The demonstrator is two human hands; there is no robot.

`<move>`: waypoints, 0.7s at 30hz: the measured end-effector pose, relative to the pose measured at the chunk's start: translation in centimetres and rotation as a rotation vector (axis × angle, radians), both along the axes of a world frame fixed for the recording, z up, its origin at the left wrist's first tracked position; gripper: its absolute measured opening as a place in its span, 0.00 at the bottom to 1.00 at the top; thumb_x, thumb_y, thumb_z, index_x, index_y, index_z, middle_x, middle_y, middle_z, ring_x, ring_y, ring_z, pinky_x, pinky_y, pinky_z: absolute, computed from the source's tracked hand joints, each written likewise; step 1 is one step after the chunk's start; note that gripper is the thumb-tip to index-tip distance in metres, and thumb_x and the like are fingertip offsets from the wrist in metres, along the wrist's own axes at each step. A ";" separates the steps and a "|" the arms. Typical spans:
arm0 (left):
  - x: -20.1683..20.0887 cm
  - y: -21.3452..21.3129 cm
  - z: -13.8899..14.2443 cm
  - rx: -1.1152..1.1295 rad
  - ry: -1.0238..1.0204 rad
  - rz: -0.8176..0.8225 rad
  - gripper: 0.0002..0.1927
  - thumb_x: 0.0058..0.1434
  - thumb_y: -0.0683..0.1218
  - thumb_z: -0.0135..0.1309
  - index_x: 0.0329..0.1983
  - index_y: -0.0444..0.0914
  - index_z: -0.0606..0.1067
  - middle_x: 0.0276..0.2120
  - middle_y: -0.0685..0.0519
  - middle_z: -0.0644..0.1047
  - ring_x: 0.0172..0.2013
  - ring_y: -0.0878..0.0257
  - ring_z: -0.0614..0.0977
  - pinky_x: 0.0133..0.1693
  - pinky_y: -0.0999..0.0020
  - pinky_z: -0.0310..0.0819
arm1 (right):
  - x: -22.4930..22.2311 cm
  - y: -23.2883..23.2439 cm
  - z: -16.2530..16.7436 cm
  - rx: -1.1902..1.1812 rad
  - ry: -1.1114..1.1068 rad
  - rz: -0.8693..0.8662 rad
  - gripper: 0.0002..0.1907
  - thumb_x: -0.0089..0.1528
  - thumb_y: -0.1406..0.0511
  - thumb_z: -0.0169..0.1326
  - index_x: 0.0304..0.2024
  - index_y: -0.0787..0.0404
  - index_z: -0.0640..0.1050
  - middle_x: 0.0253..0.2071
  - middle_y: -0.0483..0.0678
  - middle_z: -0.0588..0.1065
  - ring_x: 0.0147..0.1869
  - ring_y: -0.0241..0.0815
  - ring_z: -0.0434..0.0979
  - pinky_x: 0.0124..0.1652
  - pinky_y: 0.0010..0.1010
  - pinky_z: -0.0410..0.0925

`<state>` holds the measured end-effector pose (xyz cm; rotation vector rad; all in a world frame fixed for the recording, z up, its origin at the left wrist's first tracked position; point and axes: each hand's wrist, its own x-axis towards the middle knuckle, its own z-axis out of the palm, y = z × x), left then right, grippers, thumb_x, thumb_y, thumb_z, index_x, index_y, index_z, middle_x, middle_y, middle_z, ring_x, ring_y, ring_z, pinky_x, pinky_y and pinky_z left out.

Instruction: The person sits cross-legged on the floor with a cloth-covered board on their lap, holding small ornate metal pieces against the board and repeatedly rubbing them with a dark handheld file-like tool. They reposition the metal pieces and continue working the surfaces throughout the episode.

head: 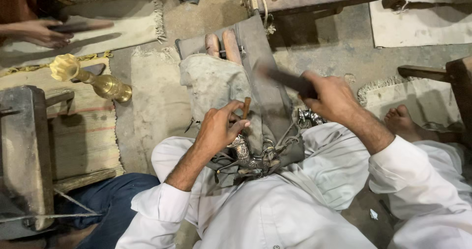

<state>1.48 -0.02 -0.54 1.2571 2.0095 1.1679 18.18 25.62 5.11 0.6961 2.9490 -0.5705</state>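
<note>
Workshop floor with mats

A bare concrete floor carries a striped woven mat at left, where a brass vase lies tipped, a pale fringed cloth beyond it, and another pale mat far right.

The small brown punch is a short thin stick. It stands almost upright, pinched between the thumb and fingers of the left hand. Its lower tip points down at the silver metal piece, which is shiny, bumpy with patterns, and lies on a grey cloth in the lap. The dark hammer looks blurry, held up in the right hand.
</note>
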 end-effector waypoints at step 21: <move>-0.3 -0.7 0.4 -0.025 -0.222 0.113 0.19 0.59 0.43 0.65 0.53 0.37 0.77 0.33 0.47 0.85 0.34 0.61 0.89 0.37 0.67 0.82 | 2.1 1.7 -2.5 -0.091 0.020 -0.019 0.18 0.56 0.62 0.65 0.47 0.57 0.78 0.34 0.51 0.81 0.41 0.51 0.81 0.41 0.43 0.71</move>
